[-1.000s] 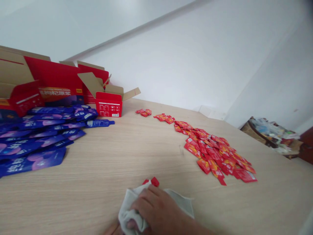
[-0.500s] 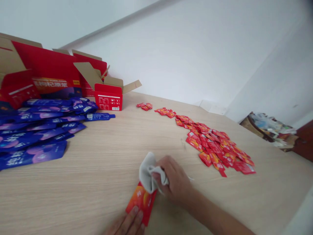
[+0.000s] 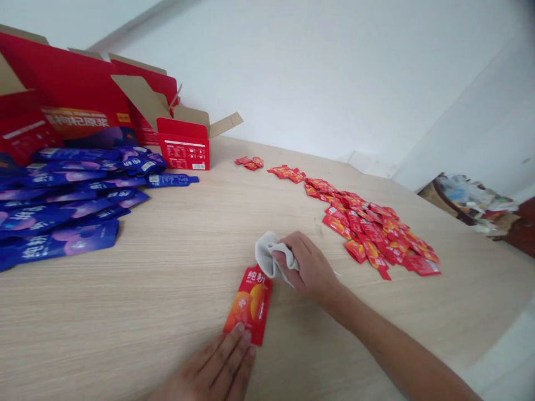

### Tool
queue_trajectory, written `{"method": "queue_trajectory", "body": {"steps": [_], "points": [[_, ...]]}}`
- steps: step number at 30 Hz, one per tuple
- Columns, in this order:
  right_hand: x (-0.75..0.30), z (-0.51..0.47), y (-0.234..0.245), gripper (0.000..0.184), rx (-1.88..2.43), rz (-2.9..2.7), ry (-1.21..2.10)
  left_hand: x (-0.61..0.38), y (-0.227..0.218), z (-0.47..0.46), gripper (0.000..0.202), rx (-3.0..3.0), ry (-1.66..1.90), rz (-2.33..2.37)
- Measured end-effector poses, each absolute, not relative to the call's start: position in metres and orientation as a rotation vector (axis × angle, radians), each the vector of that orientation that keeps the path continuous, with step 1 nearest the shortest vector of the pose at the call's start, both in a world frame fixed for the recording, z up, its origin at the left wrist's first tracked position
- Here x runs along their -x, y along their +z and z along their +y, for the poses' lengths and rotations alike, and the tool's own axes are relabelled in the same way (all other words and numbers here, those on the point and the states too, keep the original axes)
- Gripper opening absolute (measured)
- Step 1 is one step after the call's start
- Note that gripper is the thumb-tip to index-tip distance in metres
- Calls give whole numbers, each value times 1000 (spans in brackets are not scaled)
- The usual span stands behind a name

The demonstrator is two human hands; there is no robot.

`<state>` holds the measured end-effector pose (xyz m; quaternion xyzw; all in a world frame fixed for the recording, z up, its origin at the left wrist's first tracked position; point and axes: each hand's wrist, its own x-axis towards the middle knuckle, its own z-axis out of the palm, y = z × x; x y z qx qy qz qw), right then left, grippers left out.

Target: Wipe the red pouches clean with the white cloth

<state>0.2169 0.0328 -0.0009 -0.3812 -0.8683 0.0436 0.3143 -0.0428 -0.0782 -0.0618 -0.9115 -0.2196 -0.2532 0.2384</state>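
Table (image 3: 175, 267): pale wood grain, set against a white wall (image 3: 313, 72). Sachet (image 3: 251, 303): one, red with orange fruit print and white lettering, lying flat at the near middle of the table, its far end leaning slightly right. Left hand (image 3: 217, 362): near, fingers extended side by side and laid flat over the sachet's near end, not curled round it. Right hand (image 3: 311, 270): just beyond and right of the sachet, fingers closed on a bunched cloth. Cloth (image 3: 264, 259): grey-white, overlapping the sachet's far right corner in view; whether it presses there cannot be told. Red pile (image 3: 371, 231): many like sachets, heaped loosely at right, trailing toward the far side. Clusters, two, small, far middle: one (image 3: 249, 163) at left, one (image 3: 286, 174) nearer the pile. Blue pouches (image 3: 62, 200): overlapping stack at left, one spouted pouch (image 3: 173, 180) at its right edge. Small box (image 3: 184, 153): red, flaps open, far left, just beyond that pouch. Larger boxes (image 3: 83, 81): red, flaps raised, behind the stack. Clutter (image 3: 472, 197): clear plastic among it, far right, beyond the table edge.
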Motion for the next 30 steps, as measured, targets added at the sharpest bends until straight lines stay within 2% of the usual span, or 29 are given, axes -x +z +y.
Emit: {"method": "queue_trajectory", "body": {"steps": [4,6,9,12,15,19,23,25,30], "points": [[-198,-11,-9,9,654,-2544,232,40,-56,-79,35,2560,-659,-560],[-191,-14,-19,10,571,-2701,221,41,-56,-80,37,2602,-630,-581],[-189,11,-29,14,706,-2710,138,44,-58,-81,44,2598,-595,-587],[-195,51,-25,15,886,-2689,-2,45,-59,-80,35,2600,-594,-555],[-201,70,-10,14,972,-2641,-119,44,-58,-78,36,2589,-611,-557],[-198,35,5,13,926,-2389,59,41,-57,-78,38,2568,-612,-569],[-186,-12,-5,11,642,-2667,221,38,-60,-82,34,2689,-639,-713],[-181,-13,-15,12,618,-2760,222,37,-61,-83,34,2699,-625,-728],[-181,44,-25,16,864,-2698,52,40,-57,-81,34,2644,-567,-641]]}}
